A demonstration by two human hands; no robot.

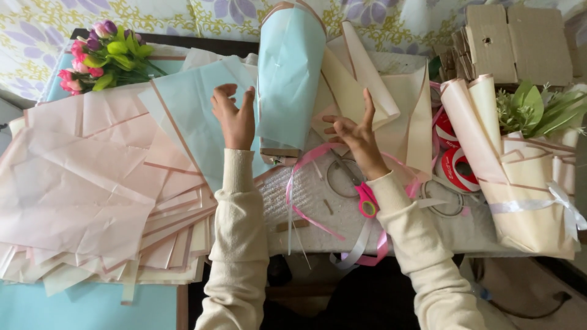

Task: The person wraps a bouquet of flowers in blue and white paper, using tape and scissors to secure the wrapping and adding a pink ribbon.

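Observation:
My left hand [234, 117] rests with fingers spread on a pale blue wrapping sheet [195, 104], touching the left side of a rolled pale blue paper cone [291, 73]. The right hand [355, 134] has its fingers apart against the cone's right side and a cream sheet [354, 85] behind it. Neither hand grips anything. Pink-handled scissors [364, 197] lie under my right wrist, among loops of pink ribbon [306, 177].
A pile of pink and cream sheets [92, 189] covers the left. Artificial tulips [101, 55] lie at the far left. A finished cream bouquet [526, 177] with greenery sits at right, beside red ribbon rolls [455, 165] and cardboard pieces [507, 40].

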